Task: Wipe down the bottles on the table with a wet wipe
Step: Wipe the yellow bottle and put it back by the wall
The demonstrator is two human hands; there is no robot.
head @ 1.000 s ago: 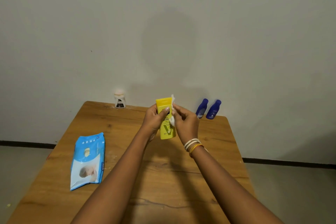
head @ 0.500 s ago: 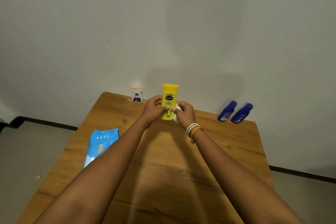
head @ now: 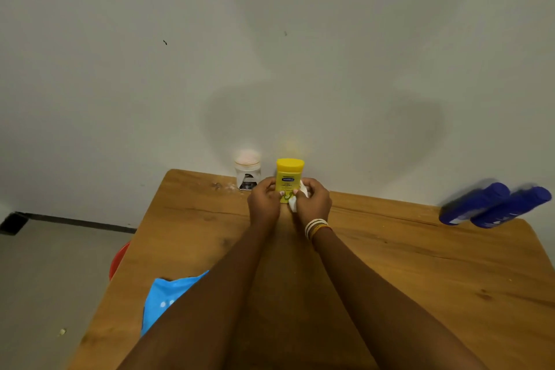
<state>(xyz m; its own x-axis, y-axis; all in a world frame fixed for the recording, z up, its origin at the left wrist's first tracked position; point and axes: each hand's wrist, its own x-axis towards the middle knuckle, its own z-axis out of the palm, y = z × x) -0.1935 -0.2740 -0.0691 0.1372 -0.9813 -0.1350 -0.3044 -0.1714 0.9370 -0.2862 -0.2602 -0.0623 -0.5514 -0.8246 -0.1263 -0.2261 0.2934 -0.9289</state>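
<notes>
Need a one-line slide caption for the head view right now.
Both hands hold the yellow bottle upright; right hand presses a wet wipe against it.

Dim light, wall shadows, blurred blue bottles (head: 492, 206)

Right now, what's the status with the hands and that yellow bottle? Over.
Left hand gripping yellow bottle, upright. Right hand pressing white wet wipe against it. Two blue bottles and small jar waiting. Nothing in the way.
</notes>
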